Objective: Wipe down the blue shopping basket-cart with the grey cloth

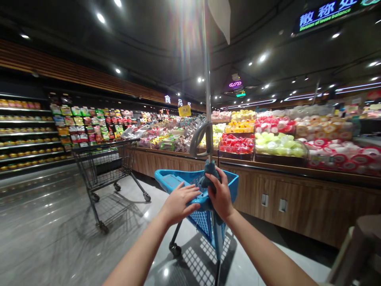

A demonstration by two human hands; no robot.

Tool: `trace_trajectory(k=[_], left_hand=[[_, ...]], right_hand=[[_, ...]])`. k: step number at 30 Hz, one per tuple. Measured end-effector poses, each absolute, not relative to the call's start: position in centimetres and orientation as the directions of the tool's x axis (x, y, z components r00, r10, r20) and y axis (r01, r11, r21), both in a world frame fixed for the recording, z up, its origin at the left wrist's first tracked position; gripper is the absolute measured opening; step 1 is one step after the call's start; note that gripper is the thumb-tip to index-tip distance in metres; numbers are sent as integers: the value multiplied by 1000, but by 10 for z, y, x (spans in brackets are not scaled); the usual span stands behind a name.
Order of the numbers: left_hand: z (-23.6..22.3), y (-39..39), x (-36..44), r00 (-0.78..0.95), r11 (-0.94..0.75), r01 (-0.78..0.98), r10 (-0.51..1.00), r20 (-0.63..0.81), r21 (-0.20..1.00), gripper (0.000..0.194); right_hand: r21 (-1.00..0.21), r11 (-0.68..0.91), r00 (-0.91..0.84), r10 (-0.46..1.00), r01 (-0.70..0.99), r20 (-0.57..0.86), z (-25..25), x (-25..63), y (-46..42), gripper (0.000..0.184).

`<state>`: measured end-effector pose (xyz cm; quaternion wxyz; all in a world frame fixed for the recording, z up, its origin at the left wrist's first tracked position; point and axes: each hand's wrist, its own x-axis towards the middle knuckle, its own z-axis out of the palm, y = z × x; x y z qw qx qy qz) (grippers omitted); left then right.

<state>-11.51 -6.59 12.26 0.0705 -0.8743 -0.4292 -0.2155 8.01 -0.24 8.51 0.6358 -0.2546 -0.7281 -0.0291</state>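
Blue cart (pixel 171 178): centre of view; contents not discernible. Left hand (pixel 181 201): fingers extended, laid flat on cart, not gripping. Right hand (pixel 220 192): closed around dark cloth (pixel 209 168), at lower pole (pixel 207 87). Black wire cart (pixel 108 172): 9 o'clock. Clear bins (pixel 276 157), 2 o'clock: red packs (pixel 236 143), pale-green packs (pixel 278 143).

Bare forearms (pixel 145 248) reach forward — left grip (pixel 181 201) flat, palm down; right grip (pixel 221 194) curled closed.
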Motion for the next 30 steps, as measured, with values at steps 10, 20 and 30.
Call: trace_trajectory(k=[10,20,30], left_hand=[[109,-38,-171,254,-362,926,807,534,108,50],[107,-47,-151,288,-392,915,796,532,91,51],[107,-50,-135,284,-418,899,783,554,128,51]], right_hand=[[-291,858,-22,331,423,943,81,67,1,55],[-115,893,-136,191,435,972,81,85,5,56],[-151,847,-156,264,510,952,104,100,2,52]])
